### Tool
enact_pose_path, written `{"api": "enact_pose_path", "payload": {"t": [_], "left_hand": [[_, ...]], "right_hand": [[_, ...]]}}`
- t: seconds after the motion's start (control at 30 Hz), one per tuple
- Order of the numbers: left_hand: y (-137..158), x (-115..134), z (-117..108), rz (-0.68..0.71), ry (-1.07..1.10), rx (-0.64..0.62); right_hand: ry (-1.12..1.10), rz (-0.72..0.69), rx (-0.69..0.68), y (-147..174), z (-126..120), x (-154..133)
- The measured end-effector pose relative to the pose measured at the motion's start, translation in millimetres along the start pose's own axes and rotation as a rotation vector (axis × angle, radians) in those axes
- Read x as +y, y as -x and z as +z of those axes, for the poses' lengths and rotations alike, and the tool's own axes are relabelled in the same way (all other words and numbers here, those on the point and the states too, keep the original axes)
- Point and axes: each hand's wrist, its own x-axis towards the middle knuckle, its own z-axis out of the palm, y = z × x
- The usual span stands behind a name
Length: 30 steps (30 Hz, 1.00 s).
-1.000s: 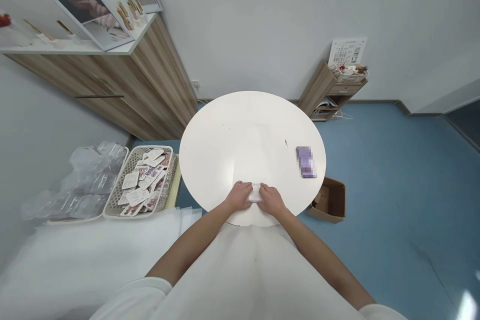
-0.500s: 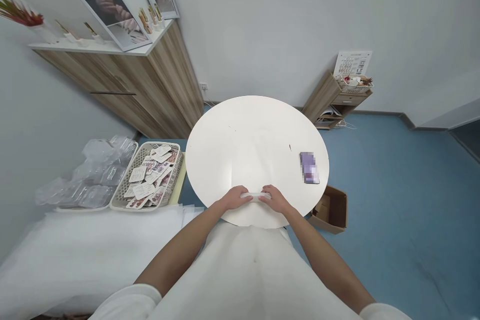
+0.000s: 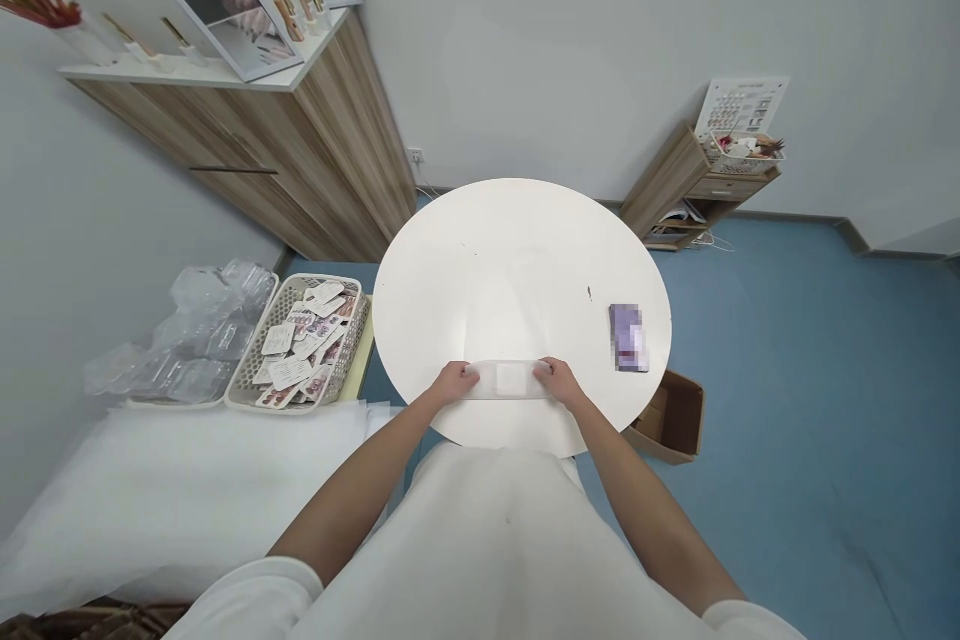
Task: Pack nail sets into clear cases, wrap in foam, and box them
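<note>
A flat translucent white strip (image 3: 484,388), apparently folded wrapping sheet, stretches between my hands over the near part of the round white table (image 3: 517,250). A small whiter rectangle (image 3: 511,380) shows in its middle; whether it lies on or inside the strip I cannot tell. My left hand (image 3: 453,382) pinches the strip's left end, thumb on top. At the right end my right hand (image 3: 559,382) grips it the same way. Most fingers are tucked out of sight behind the strip.
On the right of the table lies a phone-like purple item (image 3: 628,338). To the left stand a basket of printed cards (image 3: 296,345), clear plastic boxes (image 3: 206,330) and a pile of white sheets (image 3: 217,480). An open cardboard box (image 3: 670,420) sits on the floor.
My hands have moved apart sideways, and the strip between them now shows longer and flatter, with the white rectangle visible. The view has shifted slightly.
</note>
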Motion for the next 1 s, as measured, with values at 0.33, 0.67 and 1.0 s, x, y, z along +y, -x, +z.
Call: {"api": "enact_pose_path", "payload": {"t": [0.33, 0.67, 1.0], "left_hand": [[11, 12, 7, -0.039, -0.173, 0.214], [23, 36, 25, 0.509, -0.605, 0.054], [32, 36, 14, 0.383, -0.436, -0.125]], "right_hand": [[0.149, -0.077, 0.372, 13, 16, 3], [0.715, -0.446, -0.082, 29, 27, -14], [0.505, -0.299, -0.192, 60, 19, -20]]}}
